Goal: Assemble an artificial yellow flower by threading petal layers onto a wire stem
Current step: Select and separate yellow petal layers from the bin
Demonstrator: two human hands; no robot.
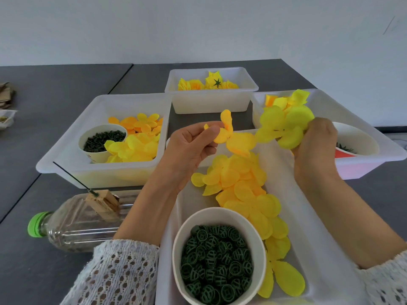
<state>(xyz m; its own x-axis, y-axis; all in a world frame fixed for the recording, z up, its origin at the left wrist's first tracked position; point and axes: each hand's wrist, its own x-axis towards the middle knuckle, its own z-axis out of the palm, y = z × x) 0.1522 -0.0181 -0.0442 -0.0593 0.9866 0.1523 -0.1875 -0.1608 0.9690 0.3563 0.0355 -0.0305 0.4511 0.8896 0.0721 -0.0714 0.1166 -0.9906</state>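
Note:
My left hand (191,146) pinches an orange-yellow petal layer (233,137) between thumb and fingers, held above the near white tray (189,201). My right hand (317,144) grips a lime-yellow petal layer (284,126) at the same height, a little to the right. Loose yellow petal layers (242,186) lie piled in the near tray beside a paper cup of green plastic rings (218,263). A thin dark wire stem (72,177) stands tilted in a wooden clip (103,203) on top of a plastic bottle (77,223) at the left.
A left tray (72,137) holds petals and a cup of dark green pieces (103,139). A back tray (211,102) holds finished yellow flowers (207,83). A right tray (374,164) holds petals and another cup (356,139). The table (44,106) is dark grey.

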